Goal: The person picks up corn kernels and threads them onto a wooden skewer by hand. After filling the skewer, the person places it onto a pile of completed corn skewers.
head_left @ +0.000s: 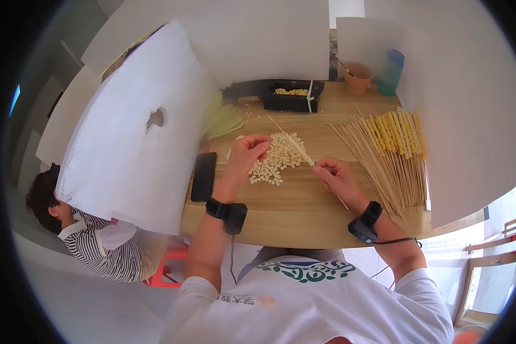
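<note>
My right hand [336, 176] pinches a thin wooden skewer [299, 149] that slants up and to the left. Pale corn kernels are threaded along its middle, just beyond my fingertips, and its bare tip points away from me. My left hand [251, 153] is over the left side of a heap of loose corn kernels [278, 163], thumb and fingers brought together. Whatever may be between those fingertips is too small to make out. The skewer's tip passes a little to the right of my left hand, apart from it.
Bare skewers [378, 172] lie at the right, with filled yellow and white kernel skewers [393, 132] on top. A black phone [204, 176], corn husks [223, 119], a black box [292, 103], a clay pot [358, 80] and a blue bottle [391, 71] surround the heap. White panels flank the table; a person sits left.
</note>
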Demonstrator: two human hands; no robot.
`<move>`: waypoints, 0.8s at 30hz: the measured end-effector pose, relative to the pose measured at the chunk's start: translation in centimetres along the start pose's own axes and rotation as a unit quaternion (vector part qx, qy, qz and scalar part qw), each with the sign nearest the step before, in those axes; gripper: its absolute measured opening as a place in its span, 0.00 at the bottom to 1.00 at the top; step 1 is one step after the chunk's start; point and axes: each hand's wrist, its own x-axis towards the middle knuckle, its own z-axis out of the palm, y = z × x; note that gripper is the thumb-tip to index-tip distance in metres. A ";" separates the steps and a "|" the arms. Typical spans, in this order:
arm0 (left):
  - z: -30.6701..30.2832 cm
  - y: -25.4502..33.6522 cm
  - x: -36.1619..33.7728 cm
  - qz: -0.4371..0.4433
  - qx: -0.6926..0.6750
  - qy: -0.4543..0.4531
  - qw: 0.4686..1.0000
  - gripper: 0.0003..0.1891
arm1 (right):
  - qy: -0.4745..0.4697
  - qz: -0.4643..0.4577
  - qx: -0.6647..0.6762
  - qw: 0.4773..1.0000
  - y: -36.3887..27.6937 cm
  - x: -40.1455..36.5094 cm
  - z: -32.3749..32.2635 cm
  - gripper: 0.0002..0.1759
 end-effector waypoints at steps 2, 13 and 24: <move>1.3 0.1 0.1 -0.011 -0.169 0.008 0.986 0.10 | 0.008 0.006 0.013 1.000 0.2 0.0 -0.1 0.07; 4.1 -0.2 1.4 -0.040 -0.304 0.012 0.952 0.08 | 0.012 0.018 0.034 0.999 0.8 0.2 -0.3 0.07; 4.1 -0.7 1.4 -0.060 -0.348 0.026 0.935 0.03 | 0.022 0.011 0.006 1.000 0.6 0.1 -0.4 0.05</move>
